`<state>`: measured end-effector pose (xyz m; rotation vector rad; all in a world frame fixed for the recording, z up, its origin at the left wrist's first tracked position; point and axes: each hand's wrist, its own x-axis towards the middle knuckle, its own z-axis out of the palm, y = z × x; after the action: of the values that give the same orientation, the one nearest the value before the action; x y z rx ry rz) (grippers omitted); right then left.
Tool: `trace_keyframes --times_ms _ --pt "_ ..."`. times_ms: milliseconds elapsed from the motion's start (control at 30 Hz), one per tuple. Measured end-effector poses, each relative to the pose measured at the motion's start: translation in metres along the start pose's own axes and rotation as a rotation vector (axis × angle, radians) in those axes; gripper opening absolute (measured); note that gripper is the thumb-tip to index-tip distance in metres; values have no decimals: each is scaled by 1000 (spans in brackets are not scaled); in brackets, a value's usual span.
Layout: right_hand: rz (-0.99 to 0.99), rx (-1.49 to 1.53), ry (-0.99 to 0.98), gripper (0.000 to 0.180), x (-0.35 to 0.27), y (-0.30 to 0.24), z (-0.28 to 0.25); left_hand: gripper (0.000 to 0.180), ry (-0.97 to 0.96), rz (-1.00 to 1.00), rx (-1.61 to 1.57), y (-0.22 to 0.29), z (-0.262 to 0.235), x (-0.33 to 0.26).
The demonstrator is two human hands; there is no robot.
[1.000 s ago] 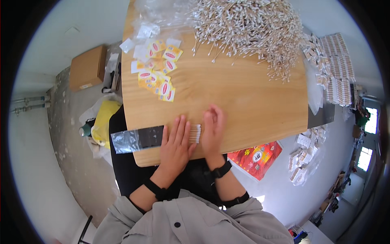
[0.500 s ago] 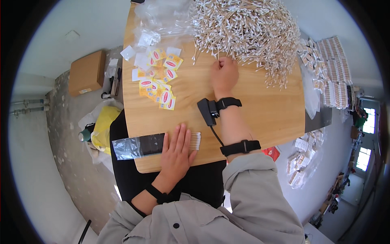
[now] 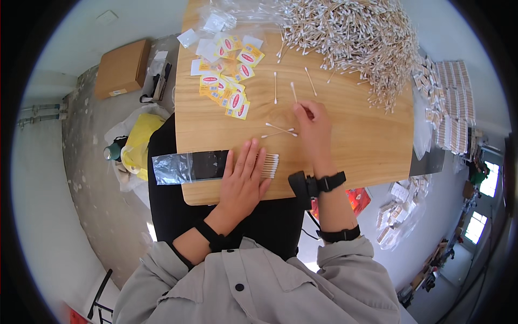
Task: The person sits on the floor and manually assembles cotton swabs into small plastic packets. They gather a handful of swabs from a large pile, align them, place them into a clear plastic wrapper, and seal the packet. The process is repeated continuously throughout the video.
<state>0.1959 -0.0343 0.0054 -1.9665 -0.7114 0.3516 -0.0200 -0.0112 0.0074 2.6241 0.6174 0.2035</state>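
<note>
**Inspector A:** What were the hands doing at the surface?

**Inspector B:** The left hand lay flat, fingers spread, pressing down a row of swabs near the front edge. A clear bag lay just to its left, overhanging the edge. That hand gripped nothing.

**Inspector A:** And the right?

**Inspector B:** The right hand was out at mid-surface, fingers drawn narrow. One swab appeared pinched at the fingertips; I could not tell more. Two loose swabs lay crossed just left of it, and three singles lay apart beyond it.

**Inspector A:** Stock?

**Inspector B:** A large heap of swabs covered the far right corner. Yellow sachets were scattered at far left, near some clear packets.

**Inspector A:** Off the surface?

**Inspector B:** A cardboard box and a yellow sack sat on the floor at left. Packed strips lay at right.
</note>
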Motion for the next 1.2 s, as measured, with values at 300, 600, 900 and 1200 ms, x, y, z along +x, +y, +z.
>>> trace_keyframes --times_ms 300,600,900,1200 --pt "-224 -294 -87 19 42 0 30 74 3 13 5 0 0 3" --pt "-282 -229 -277 16 -27 8 -31 73 9 12 18 0 2 0" --pt "-67 -103 -383 10 -18 -2 -20 73 21 12 10 0 2 -1" --pt "-211 -114 -314 11 -30 -10 -8 75 60 13 14 0 4 -2"
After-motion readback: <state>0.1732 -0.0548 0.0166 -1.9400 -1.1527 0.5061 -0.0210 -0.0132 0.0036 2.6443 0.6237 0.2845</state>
